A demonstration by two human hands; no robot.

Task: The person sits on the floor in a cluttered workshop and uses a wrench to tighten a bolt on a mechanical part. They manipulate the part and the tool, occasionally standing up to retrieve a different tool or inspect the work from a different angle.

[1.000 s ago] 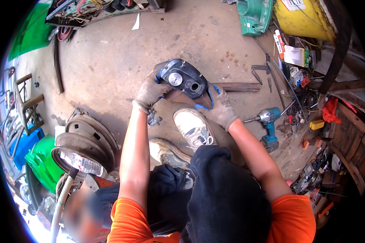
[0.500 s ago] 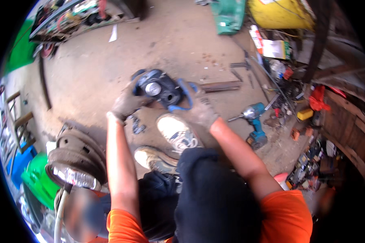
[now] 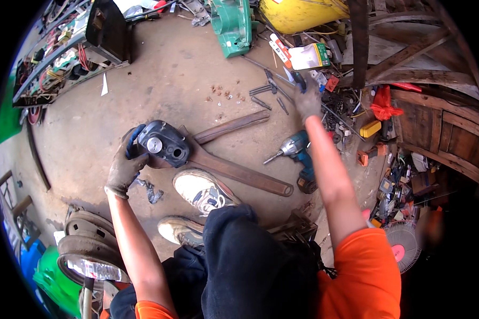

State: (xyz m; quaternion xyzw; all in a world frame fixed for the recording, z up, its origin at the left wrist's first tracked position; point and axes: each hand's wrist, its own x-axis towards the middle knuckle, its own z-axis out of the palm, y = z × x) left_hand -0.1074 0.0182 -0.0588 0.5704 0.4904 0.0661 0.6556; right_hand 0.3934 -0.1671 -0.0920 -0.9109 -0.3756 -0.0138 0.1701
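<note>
The black machine housing (image 3: 167, 137), its silver disc (image 3: 154, 145) facing up, is being gripped at its left edge by the gloved left hand (image 3: 123, 164). It is being held over the left ends of two brown bars (image 3: 242, 173); whether its weight is being borne by them cannot be told. The gloved right hand (image 3: 306, 100) is being held well apart, beyond and right of the housing, at a small dark item (image 3: 298, 80); whether that is being grasped cannot be told.

Ahead and left of the housing, wires (image 3: 83, 56) and assorted parts are being contained in an open metal-framed crate (image 3: 110, 29). Nearer and left of it, a clear plastic bottle (image 3: 95, 269) is being cradled by a wheel rim (image 3: 85, 243). Beyond and right, a yellow container (image 3: 303, 15) is being cut off by the view, its contents hidden.

The housing's near edge is being closely flanked by a pale shoe (image 3: 194, 189). On its far side, room for moving is being offered by concrete floor (image 3: 149, 80) stretching toward the crate; to its right, space is being bounded by a teal power driver (image 3: 294, 144).
</note>
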